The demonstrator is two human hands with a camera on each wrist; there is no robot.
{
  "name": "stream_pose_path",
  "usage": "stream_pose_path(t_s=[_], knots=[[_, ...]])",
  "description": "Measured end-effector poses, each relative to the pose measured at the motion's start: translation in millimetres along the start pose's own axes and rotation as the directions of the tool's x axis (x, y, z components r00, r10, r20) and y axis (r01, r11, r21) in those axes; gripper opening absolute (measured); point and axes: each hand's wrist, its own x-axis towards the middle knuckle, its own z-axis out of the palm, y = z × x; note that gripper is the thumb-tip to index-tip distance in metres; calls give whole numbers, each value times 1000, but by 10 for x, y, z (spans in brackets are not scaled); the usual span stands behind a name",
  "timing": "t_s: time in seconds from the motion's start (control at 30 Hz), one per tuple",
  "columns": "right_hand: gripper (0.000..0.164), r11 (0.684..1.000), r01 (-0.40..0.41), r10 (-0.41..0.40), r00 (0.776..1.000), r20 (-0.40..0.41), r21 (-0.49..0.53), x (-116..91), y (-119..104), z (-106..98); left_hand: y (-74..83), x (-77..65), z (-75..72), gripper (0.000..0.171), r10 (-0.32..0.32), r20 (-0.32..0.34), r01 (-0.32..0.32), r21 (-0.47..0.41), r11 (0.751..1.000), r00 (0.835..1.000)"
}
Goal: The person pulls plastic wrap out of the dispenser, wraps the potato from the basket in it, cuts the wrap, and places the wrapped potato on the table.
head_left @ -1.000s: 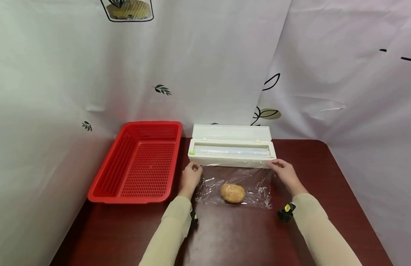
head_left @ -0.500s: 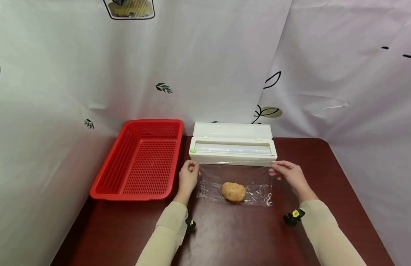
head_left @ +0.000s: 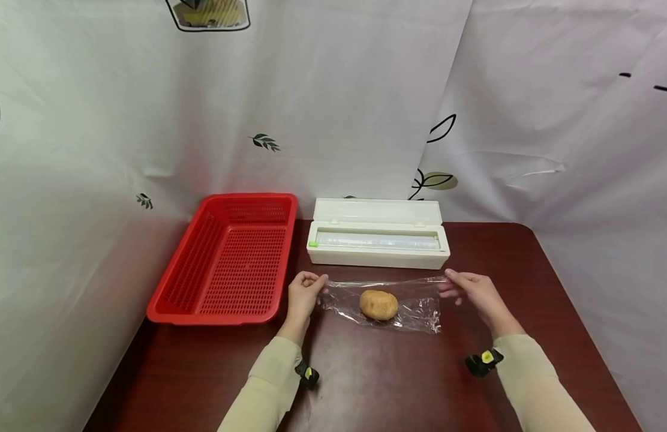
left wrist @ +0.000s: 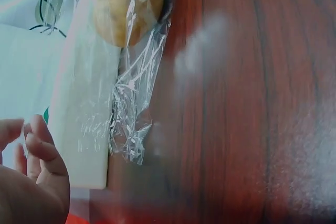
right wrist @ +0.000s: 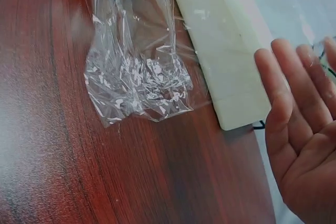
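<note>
Left hand (head_left: 303, 295): left of the film near mid-frame, my thumb and forefinger closed to a pinch on its upper left corner, the other fingers loosely bent
Right hand (head_left: 472, 293): right of the film, thumb and forefinger pinching its upper right corner, the rest of the fingers half spread
Clear film (head_left: 417, 312): just below mid-frame, its upper edge stretched between my hands, its lower edge crumpled towards the table (head_left: 366, 390)
Potato (head_left: 378, 305): looks like one, near the middle of the film's width; shine crosses it in the left wrist view, but I can't tell if film lies both over and under
Film's feel: I'd judge it nearly weightless, limp, clingy and easy to tear; best pinched lightly at the corners, with even pull
Potato's feel: probably firm, fairly heavy for its size, smooth; I'd cup it round the sides
White box (head_left: 378, 258): above the film, lid up, a roll (head_left: 376, 241) inside
Red basket (head_left: 212, 320): left of the frame
</note>
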Motion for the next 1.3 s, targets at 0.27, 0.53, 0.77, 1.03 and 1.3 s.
stream_pose_path(t_s=[0.27, 0.53, 0.77, 1.03, 1.3], knots=[[59, 989, -114, 111, 993, -39, -92, -93, -20, 56, -13, -69, -37, 23, -50, 65, 55, -78, 995, 997], [44, 974, -156, 161, 987, 19, -166, -205, 3, 76, -67, -153, -144, 24, -110, 141, 124, -98, 987, 984], [29, 967, -113, 147, 979, 139, -227, -260, 101, 57, -146, -218, -266, 23, -121, 268, 130, -15, 991, 956], [10, 932, 10, 32, 993, 111, -363, -200, 266, 193, -249, -250, -334, 10, 6, 392, -185, 419, 889, 920], [4, 822, 50, 14, 994, 108, -568, -56, 310, 408, -269, -202, -180, 9, 171, 373, -406, 762, 504, 912]])
